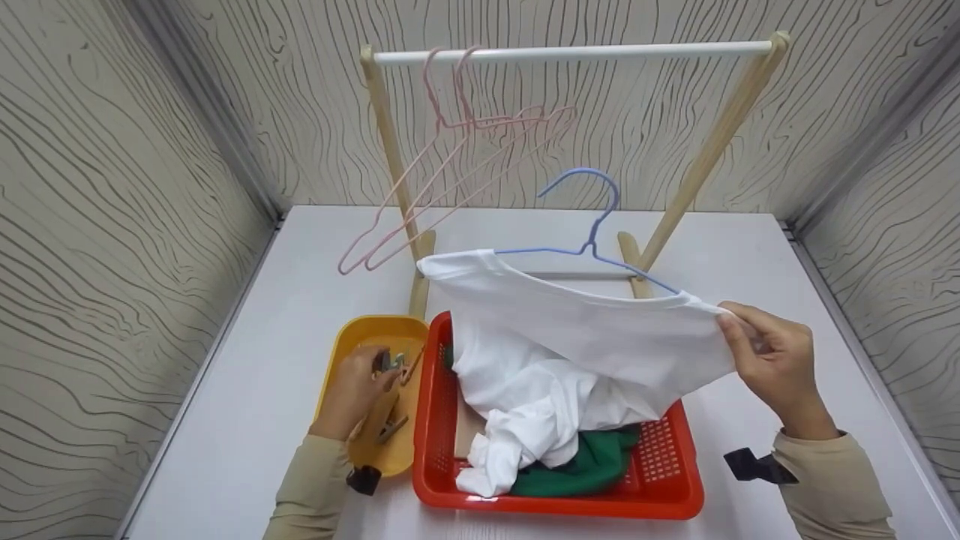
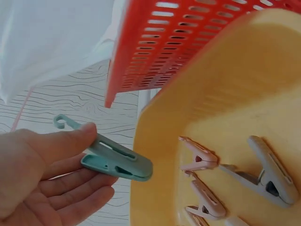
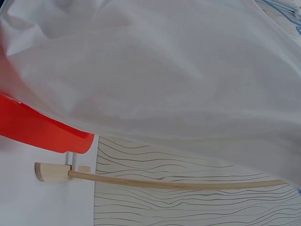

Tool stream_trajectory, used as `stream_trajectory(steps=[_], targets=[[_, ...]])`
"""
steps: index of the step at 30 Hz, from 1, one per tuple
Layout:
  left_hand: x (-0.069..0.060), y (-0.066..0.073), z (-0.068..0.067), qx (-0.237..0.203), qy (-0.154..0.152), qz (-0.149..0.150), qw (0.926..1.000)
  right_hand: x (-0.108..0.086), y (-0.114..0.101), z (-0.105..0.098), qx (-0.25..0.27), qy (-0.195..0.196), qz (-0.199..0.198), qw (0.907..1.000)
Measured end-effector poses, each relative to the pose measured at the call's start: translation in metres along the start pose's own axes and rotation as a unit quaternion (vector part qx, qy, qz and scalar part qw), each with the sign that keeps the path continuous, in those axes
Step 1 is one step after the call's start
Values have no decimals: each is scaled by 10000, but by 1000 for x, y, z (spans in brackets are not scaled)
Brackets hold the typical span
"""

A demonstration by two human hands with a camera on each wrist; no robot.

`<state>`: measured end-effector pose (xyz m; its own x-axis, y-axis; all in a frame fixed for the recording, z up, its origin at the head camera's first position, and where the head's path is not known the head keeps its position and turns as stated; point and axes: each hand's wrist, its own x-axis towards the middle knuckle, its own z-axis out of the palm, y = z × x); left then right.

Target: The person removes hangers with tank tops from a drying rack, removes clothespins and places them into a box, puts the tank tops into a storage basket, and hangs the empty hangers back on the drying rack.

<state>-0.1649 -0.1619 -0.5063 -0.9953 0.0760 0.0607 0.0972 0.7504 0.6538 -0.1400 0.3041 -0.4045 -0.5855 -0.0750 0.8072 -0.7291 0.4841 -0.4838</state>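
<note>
Between thumb and fingers my left hand (image 1: 356, 386) pinches a green clothespin (image 2: 120, 157) with a small hook at one end, over the yellow tray (image 1: 375, 324). My right hand (image 1: 776, 356) grips a shoulder end of a white shirt (image 1: 600, 337). Inside the shirt's neckline sits a blue hanger (image 1: 592, 225), its hook standing up free of the rod. The shirt's lower part lies bunched in the red basket (image 1: 559, 506). In the right wrist view the white cloth (image 3: 164, 75) fills most of the picture, and the right hand is not visible there.
Two pink hangers (image 1: 439, 127) hang at the left of the white rod (image 1: 570, 52) on a wooden rack (image 1: 712, 157). Green cloth (image 1: 581, 469) lies in the basket under the shirt. Several clothespins, one grey-brown (image 2: 268, 176), lie in the tray.
</note>
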Motion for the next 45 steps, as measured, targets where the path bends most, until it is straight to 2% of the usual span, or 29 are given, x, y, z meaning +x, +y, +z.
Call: stream_trajectory(steps=[7,12,15,20,25,30,32,37,41,45], targets=[[-6,-10,4,125,-626,-649,9958,-1,0,-1,-21,13,12,10000],[-11,-18,8,327,-1158,-1067,9870,-1,0,-1,-76,-29,21,10000],[-13,-23,11,340,-1364,-1243,9822,-1,0,-1,-92,-52,21,9999],[-15,-29,15,200,-1451,-1392,9794,-1,-1,-1,-122,-52,95,9999],[-15,-32,16,304,-1470,-1430,9783,-1,-2,0,-128,-29,88,9999],[-15,-35,17,318,-1460,-1685,9743,-1,-1,0,-149,-29,62,9999],[-15,-36,18,420,-1409,-1749,9735,-1,-1,0,-112,-31,33,9999],[-14,-35,20,940,-1315,-1642,9731,-1,0,-1,-14,-29,-60,10000],[-15,-34,22,991,-1417,-1735,9695,-1,0,-1,-69,-25,-56,10000],[-16,-33,22,999,-1402,-1729,9698,-1,-2,-1,-168,-28,14,9999]])
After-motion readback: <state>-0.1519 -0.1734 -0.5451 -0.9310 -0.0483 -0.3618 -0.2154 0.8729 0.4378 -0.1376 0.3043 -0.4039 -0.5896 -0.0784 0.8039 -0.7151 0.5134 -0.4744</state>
